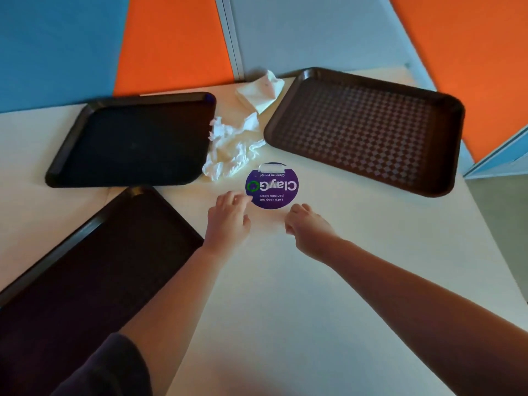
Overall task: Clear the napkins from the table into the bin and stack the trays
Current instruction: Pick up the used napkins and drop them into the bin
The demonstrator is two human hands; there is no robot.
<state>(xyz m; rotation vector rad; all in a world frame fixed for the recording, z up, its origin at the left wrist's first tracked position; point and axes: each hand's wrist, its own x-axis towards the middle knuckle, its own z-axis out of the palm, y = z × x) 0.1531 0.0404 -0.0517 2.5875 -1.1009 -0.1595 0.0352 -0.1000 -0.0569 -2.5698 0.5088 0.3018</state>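
**Napkins on the tabletop, both hands empty**

Crumpled napkin (233, 150) lying mid-tabletop (285, 281), touching the right edge of the far-left tray (134, 140). Folded napkin (261, 91) just behind it, near the wall, beside the checkered tray (368, 130) at right. Third tray (85, 267) close in at lower left. Round purple sticker (272, 186) just below the crumpled napkin. Left hand (228, 220) over the sticker's near edge, fingers loosely spread, grip wide, holding nothing. Right hand (308, 227) just beside it, fingers curled under, grip narrow, empty.
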